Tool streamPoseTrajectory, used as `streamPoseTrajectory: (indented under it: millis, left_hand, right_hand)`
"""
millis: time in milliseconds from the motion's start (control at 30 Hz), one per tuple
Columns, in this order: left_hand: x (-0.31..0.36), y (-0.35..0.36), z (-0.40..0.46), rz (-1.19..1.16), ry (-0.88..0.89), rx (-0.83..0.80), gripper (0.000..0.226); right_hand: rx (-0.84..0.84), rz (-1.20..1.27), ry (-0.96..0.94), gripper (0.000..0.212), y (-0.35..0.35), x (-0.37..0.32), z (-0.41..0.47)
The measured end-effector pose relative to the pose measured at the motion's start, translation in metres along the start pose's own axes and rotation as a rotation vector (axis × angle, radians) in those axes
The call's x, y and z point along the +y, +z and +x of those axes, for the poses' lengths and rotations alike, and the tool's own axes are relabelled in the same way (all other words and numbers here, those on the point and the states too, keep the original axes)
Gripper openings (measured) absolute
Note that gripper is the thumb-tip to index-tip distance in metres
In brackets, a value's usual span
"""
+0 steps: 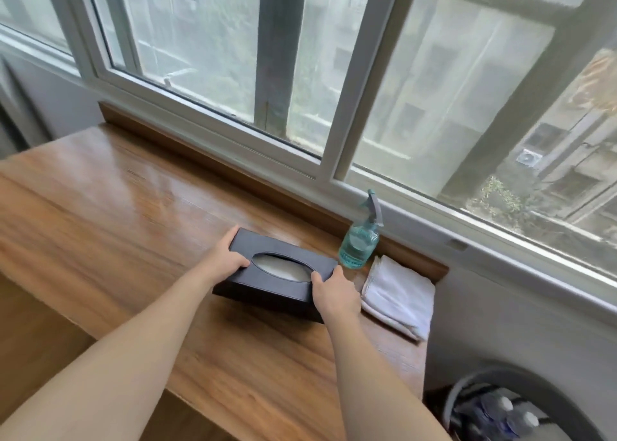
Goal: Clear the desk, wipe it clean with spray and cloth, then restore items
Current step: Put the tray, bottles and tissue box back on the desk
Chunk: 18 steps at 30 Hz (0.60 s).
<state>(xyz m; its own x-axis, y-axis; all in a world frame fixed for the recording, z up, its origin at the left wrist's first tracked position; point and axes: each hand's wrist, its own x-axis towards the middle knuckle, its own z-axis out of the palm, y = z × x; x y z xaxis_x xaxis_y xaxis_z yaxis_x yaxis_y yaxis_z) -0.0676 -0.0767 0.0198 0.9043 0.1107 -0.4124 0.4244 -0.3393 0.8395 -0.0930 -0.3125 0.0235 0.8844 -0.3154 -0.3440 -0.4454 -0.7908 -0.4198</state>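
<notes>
Desk mostly bare, tissue box clamped between left hand and right hand; bottle at 2 o'clock of it could tip if swung wide.

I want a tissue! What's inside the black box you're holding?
Through the oval hole in the black box, held by the left hand and right hand, something pale shows, probably tissue. The lid hides the rest, so how much is left cannot be seen.
</notes>
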Motion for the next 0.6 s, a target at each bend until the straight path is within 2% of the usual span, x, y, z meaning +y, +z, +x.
streamPoseTrajectory:
  millis: [100,300,600]
  left_hand:
    - [-0.001,-0.012,0.026,0.035,0.024,0.044,0.089]
    - [0.006,-0.039,0.076,0.046,0.058,0.102,0.085]
    - [0.02,-0.079,0.158,0.069,0.102,-0.019,0.085]
  right_hand:
    - [-0.015,-0.006,-0.014,0.05,0.005,-0.023,0.017]
    - [-0.018,0.024,-0.057,0.05,0.013,-0.065,0.055]
    - [0.03,0.029,0.055,0.056,0.031,-0.13,0.091]
